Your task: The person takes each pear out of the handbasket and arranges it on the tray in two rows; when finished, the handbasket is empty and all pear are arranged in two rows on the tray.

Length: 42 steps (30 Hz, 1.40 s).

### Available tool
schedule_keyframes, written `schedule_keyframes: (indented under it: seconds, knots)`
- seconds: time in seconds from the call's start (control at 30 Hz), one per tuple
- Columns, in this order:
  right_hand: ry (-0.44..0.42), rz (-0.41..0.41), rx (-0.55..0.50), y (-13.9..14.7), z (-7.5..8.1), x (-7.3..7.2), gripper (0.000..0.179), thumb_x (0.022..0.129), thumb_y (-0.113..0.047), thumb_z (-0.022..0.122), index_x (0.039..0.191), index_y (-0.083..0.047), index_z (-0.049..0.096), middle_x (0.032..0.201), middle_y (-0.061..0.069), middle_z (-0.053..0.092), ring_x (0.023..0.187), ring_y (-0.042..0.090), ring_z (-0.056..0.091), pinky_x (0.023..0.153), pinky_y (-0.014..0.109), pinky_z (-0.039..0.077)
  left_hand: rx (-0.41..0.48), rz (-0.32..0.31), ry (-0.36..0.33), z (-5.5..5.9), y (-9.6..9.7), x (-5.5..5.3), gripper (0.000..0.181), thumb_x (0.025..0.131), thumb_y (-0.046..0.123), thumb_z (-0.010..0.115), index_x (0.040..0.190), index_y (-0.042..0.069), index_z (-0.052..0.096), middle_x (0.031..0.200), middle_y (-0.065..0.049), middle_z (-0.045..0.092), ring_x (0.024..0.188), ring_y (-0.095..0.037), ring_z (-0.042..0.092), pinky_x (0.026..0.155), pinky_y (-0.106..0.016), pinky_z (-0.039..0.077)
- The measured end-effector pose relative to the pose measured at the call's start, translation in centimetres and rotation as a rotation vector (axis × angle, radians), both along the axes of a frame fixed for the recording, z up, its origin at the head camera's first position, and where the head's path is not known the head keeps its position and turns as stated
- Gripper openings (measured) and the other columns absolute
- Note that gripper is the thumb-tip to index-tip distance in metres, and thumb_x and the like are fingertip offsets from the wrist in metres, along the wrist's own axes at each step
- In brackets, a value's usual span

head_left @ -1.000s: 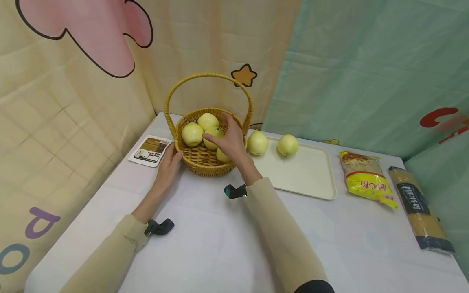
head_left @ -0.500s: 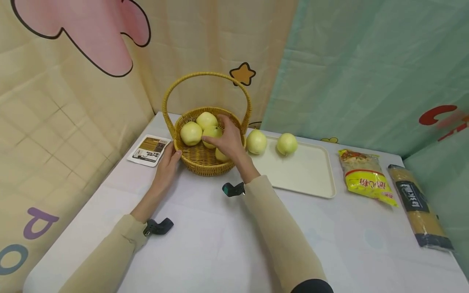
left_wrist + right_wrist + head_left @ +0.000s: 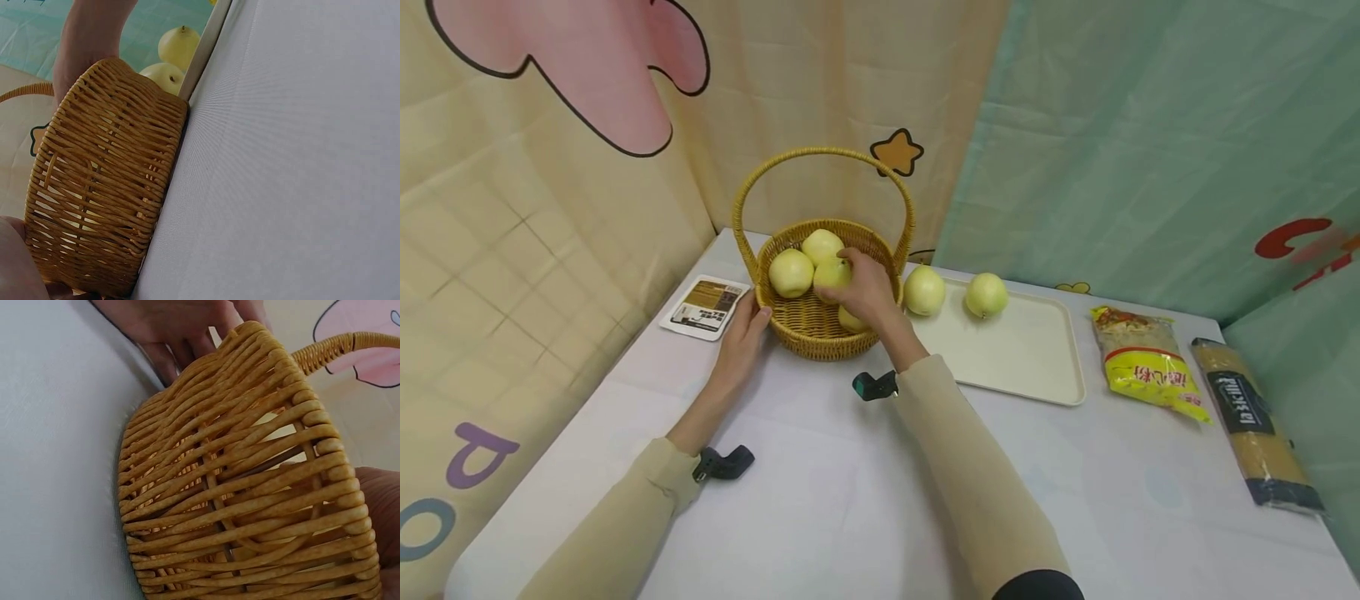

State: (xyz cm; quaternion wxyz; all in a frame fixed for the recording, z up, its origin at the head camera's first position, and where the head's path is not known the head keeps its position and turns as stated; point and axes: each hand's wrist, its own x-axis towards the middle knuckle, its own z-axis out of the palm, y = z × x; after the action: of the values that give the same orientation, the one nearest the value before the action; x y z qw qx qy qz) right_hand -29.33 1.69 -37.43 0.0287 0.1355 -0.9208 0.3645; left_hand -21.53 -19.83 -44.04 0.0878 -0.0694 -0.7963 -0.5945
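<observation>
A wicker basket [image 3: 820,348] with a tall arched handle stands at the back left of the table. My left hand [image 3: 741,342] holds its left side, thumb at the rim and fingers against the outer wall. Inside the basket, my right hand [image 3: 871,292] grips a yellow-green pear [image 3: 831,275] between thumb and fingers. Other pears lie around it: one at the left [image 3: 791,273], one behind [image 3: 822,247], and one partly hidden under my right hand [image 3: 852,321]. In both wrist views the basket wall hides most of what is inside.
Right of the basket lies a cream tray [image 3: 1030,354], with one pear [image 3: 924,290] at its left end and another pear [image 3: 986,295] near its back edge. Farther right are a yellow food bag [image 3: 1150,362] and a pasta pack [image 3: 1255,425]. A white flat packet [image 3: 705,308] lies left.
My right hand's fingers and thumb have closed in on the middle pear from a wider spread. My left hand stays at the basket's side.
</observation>
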Motion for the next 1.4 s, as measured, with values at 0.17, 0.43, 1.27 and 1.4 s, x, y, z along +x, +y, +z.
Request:
schedule_keyframes:
  seconds: [0.17, 0.43, 1.27, 1.4]
  knots:
    - [-0.030, -0.007, 0.067, -0.1, 0.0, -0.1, 0.076, 0.089, -0.036, 0.084, 0.152, -0.009, 0.050, 0.148, 0.013, 0.060, 0.137, 0.033, 0.057, 0.117, 0.044, 0.048, 0.007, -0.003, 0.004, 0.1, 0.1, 0.0, 0.059, 0.114, 0.022, 0.040, 0.167, 0.003, 0.023, 0.172, -0.019, 0.029, 0.160, -0.032, 0.027, 0.134, -0.043, 0.020]
    - [-0.033, -0.018, 0.149, -0.3, 0.1, -0.4, 0.079, 0.090, -0.037, 0.084, 0.154, -0.009, 0.047, 0.146, 0.012, 0.061, 0.135, 0.033, 0.058, 0.116, 0.044, 0.049, -0.017, 0.011, -0.009, 0.1, 0.0, 0.0, 0.059, 0.114, 0.024, 0.040, 0.168, 0.006, 0.023, 0.172, -0.017, 0.029, 0.160, -0.031, 0.027, 0.134, -0.044, 0.020]
    - [0.115, -0.020, 0.000, 0.8, 1.1, 0.9, 0.075, 0.087, -0.031, 0.088, 0.149, -0.008, 0.052, 0.141, 0.013, 0.065, 0.128, 0.030, 0.063, 0.109, 0.041, 0.054, -0.030, 0.016, -0.030, -0.4, 0.3, 0.0, 0.061, 0.114, 0.025, 0.040, 0.168, 0.007, 0.021, 0.173, -0.016, 0.027, 0.161, -0.031, 0.025, 0.135, -0.043, 0.017]
    - [0.155, -0.009, -0.045, 1.4, 1.9, 1.6, 0.075, 0.085, -0.029, 0.089, 0.148, -0.008, 0.054, 0.142, 0.012, 0.065, 0.129, 0.029, 0.063, 0.110, 0.042, 0.053, -0.019, 0.007, -0.027, -0.6, 0.1, -0.1, 0.060, 0.114, 0.025, 0.040, 0.168, 0.007, 0.022, 0.173, -0.016, 0.028, 0.161, -0.030, 0.025, 0.135, -0.042, 0.018]
